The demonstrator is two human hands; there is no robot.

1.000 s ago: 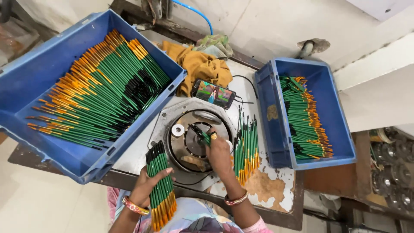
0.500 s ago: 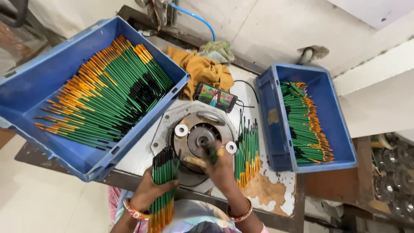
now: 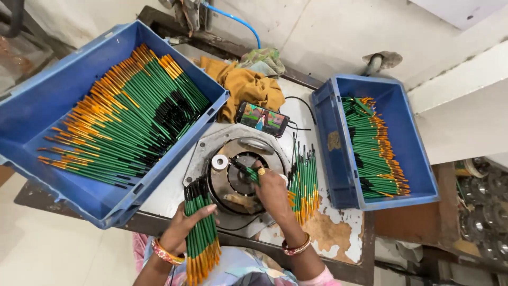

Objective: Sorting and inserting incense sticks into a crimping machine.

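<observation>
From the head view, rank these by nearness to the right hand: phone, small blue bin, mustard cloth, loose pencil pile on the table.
From the right hand:
1. Loose pencil pile, just to its right on the table.
2. Phone, straight behind the round machine.
3. Small blue bin, far right, and mustard cloth, back centre: too close to call.

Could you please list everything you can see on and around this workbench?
large crate: one, blue, left, full of green pencils
small crate: one, blue, right, partly filled with green pencils
round metal fixture: one, grey, bench centre
loose pencils: a row, green and orange, right of the fixture
phone: one, screen lit, behind the fixture
cloth: mustard, crumpled, behind the phone
left hand: holds pencil bundle
right hand: holds single pencil at the fixture
</observation>
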